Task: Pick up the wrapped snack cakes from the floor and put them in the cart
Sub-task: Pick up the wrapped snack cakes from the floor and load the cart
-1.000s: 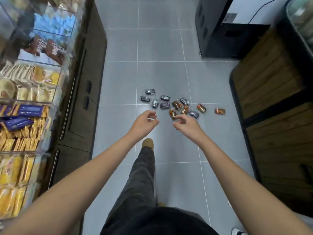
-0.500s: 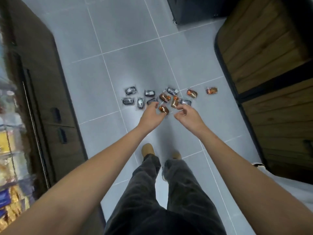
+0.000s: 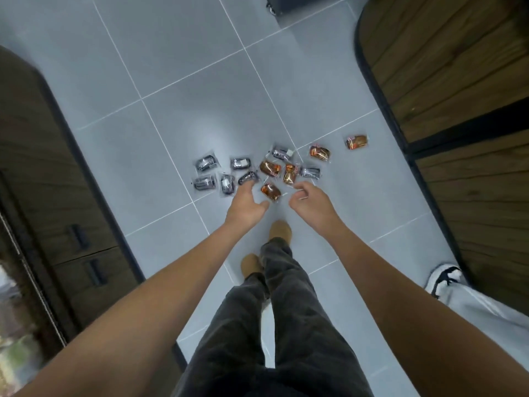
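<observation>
Several wrapped snack cakes lie scattered on the grey tiled floor. The dark-wrapped cakes are on the left and the orange-wrapped cakes on the right. One orange cake lies apart at the far right. My left hand hangs over the cluster with its thumb spread. Its fingertips are at a dark cake; contact is unclear. My right hand hovers with loosely curled fingers, holding nothing. Another orange cake lies between the two hands. No cart is in view.
A dark wooden cabinet with drawer handles lines the left, and a wooden counter lines the right. A black unit stands at the top. My tan shoes are just behind the cakes. Another person's white shoe is at the right.
The view has tilted further down and closer to the floor. Both hands have dropped toward the cakes, and the left hand's fingers have reached the dark cake. Nothing has been picked up.
</observation>
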`<move>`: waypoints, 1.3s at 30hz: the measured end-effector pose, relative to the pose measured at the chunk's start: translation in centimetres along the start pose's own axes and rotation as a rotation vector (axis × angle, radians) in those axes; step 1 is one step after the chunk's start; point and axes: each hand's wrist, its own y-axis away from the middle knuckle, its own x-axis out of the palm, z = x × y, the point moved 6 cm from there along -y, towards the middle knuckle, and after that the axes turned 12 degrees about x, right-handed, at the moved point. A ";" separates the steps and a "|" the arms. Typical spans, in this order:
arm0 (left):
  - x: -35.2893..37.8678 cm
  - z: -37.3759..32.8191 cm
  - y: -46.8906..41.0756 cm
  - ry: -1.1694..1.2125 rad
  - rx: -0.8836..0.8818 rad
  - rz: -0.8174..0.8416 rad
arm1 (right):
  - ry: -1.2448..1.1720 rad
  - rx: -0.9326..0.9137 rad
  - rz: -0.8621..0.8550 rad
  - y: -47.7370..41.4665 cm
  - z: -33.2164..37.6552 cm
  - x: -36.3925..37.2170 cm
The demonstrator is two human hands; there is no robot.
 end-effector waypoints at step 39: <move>18.8 41.7 -40.6 -0.682 0.030 -0.021 | 0.617 0.019 -0.342 -53.4 -23.2 24.1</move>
